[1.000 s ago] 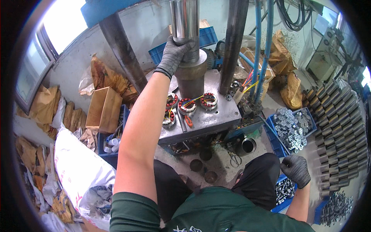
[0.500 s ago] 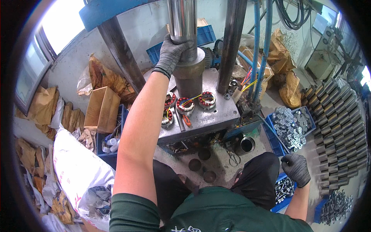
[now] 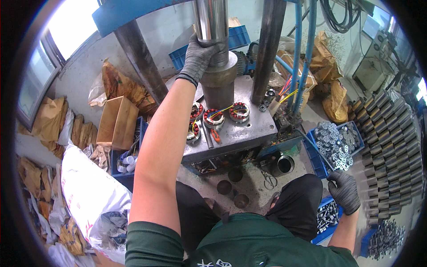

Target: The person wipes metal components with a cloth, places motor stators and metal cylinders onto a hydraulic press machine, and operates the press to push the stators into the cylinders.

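Observation:
My left hand [image 3: 198,57], in a grey knit glove, is closed around a dark metal cylinder [image 3: 219,58] just under the shiny ram [image 3: 211,20] of a press. Below it, a thick collar [image 3: 219,74] sits on a wider cylinder standing on the steel press table [image 3: 249,133]. Several wound stators with red coils, including one stator [image 3: 213,118] with yellow and blue leads, lie in front. Beside them are a metal rod [image 3: 207,137] and an orange-handled tool [image 3: 215,136]. At the right, my gloved right hand [image 3: 344,192] is closed at the end of a thin lever [image 3: 316,151].
Blue bins hold round metal parts [image 3: 336,144] and shafts [image 3: 328,217]. Stacked metal cylinders [image 3: 391,155] line the right side. Scissors [image 3: 270,180] and a metal ring [image 3: 285,164] lie on the floor. A wooden box [image 3: 118,122] and white sack [image 3: 91,196] stand left.
My left hand keeps its grip on the cylinder and sits slightly higher in the picture. My right hand has shifted a little at the lever's end. The stators remain in place.

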A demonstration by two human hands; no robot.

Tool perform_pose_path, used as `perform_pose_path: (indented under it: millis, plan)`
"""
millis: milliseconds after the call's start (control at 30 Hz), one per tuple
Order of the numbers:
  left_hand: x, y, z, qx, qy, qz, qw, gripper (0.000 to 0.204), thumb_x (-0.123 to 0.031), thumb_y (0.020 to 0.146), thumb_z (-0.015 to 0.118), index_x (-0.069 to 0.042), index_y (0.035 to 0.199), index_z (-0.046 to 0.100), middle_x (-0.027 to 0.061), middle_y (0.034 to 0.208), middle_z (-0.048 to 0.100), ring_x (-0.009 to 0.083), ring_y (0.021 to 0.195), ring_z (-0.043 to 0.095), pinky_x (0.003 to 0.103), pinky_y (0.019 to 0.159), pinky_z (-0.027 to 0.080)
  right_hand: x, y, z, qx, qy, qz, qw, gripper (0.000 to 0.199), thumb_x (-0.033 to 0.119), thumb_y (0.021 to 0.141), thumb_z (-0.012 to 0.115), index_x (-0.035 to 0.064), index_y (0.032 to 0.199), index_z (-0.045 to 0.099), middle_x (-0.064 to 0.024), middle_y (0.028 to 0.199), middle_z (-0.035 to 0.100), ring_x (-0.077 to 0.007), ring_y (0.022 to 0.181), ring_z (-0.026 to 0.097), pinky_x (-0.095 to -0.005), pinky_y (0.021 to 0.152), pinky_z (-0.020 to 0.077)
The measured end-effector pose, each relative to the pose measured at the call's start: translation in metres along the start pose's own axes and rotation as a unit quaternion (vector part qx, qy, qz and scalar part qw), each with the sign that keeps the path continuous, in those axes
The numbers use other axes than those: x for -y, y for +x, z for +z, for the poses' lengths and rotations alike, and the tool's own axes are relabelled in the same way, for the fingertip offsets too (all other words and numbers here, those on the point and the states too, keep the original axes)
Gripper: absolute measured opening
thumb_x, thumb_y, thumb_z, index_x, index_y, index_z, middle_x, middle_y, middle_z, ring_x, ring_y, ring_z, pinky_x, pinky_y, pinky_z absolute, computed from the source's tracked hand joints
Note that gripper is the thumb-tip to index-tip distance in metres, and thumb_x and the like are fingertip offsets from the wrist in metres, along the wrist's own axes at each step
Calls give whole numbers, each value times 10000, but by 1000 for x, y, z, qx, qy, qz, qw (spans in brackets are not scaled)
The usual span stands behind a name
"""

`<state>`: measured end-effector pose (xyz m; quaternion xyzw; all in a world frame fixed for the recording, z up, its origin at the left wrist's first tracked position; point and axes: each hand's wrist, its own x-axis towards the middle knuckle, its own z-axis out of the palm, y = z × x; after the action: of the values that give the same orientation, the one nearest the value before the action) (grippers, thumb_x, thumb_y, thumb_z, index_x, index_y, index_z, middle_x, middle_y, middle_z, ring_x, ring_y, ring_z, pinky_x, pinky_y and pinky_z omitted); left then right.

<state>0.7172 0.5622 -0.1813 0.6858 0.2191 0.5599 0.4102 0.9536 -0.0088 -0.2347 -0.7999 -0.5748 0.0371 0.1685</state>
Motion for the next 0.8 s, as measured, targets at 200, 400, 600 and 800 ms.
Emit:
perform_pose_path:
  millis: [200, 400, 600, 800]
  plan:
    - [5, 6, 0, 6, -11, -11, 1000, 898, -203, 697, 967, -6, 1400, 445, 139, 1250, 661, 225, 1124, 668, 338, 978, 579, 2, 85, -34, -192, 66, -80, 976, 206, -55, 836, 694, 31, 1023, 685, -156, 991, 717, -322, 955, 716, -395, 860, 553]
    - [2, 0, -1, 12, -1, 0, 1000, 868, -161, 736, 948, -32, 1421, 433, 119, 1249, 658, 215, 1110, 666, 339, 962, 594, -10, 214, -69, -393, -2, -153, 907, 182, 23, 923, 652, 2, 1099, 692, -176, 1030, 715, -302, 981, 718, -361, 892, 543]
    - [3, 1, -2, 17, -27, 7, 999, 968, -113, 681, 962, -43, 1458, 388, 125, 1292, 630, 238, 1159, 643, 352, 993, 588, 7, 130, -59, -154, -55, -19, 986, 476, 89, 882, 719, 70, 1352, 644, -209, 1061, 717, -324, 993, 720, -406, 891, 563]
    - [9, 3, -3, -2, 20, 9, 1000, 1203, -136, 599, 1004, -48, 1542, 261, 158, 1388, 581, 248, 1254, 606, 356, 1075, 541, 6, 10, -10, 88, -15, -14, 996, 388, 129, 788, 701, 75, 1173, 710, -203, 1029, 728, -408, 897, 713, -475, 800, 577]
